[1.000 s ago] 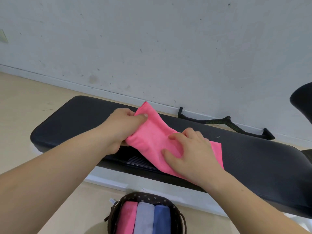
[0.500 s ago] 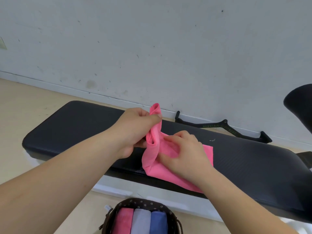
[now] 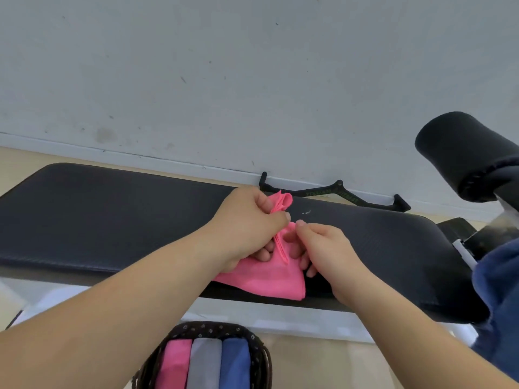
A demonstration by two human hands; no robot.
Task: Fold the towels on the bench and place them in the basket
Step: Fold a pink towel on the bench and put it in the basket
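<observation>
We see the bright pink cloth towel (image 3: 266, 279) half folded at the near edge of the long black padded counter (image 3: 112, 214). Its lower part lies flat on the padding, and its upper end is bunched and lifted off the surface. Our left hand (image 3: 247, 220) grips that raised end, its fingers (image 3: 266, 204) curled tight round the gathered cloth, and a rolled tip of towel pokes out above the knuckles. Our right hand (image 3: 325, 248) is just beside it, thumb and forefinger pinching the towel's folded edge while the other fingers (image 3: 307, 266) curl under the cloth. The two thumbs nearly touch. In front of the counter, on the pale wooden floor (image 3: 16, 161) at the bottom of the view, stands a round dark brown fabric basket (image 3: 213, 327) with a pale dotted print on its rim. In it three towels stand side by side, touching: a folded pink towel (image 3: 174, 366) at the left, a folded grey towel (image 3: 203, 366) in the middle and a folded blue towel (image 3: 234, 366) at the right. Behind the counter, at the foot of the grey-white wall (image 3: 252, 80), lies a black metal handle bar (image 3: 331, 192) with greenish lettering along its middle, too small for us to read. At the right a black foam roller pad (image 3: 463, 153) rises above the counter's end, and a dark blue cloth (image 3: 497, 299) fills the right edge; we cannot tell what it is.
</observation>
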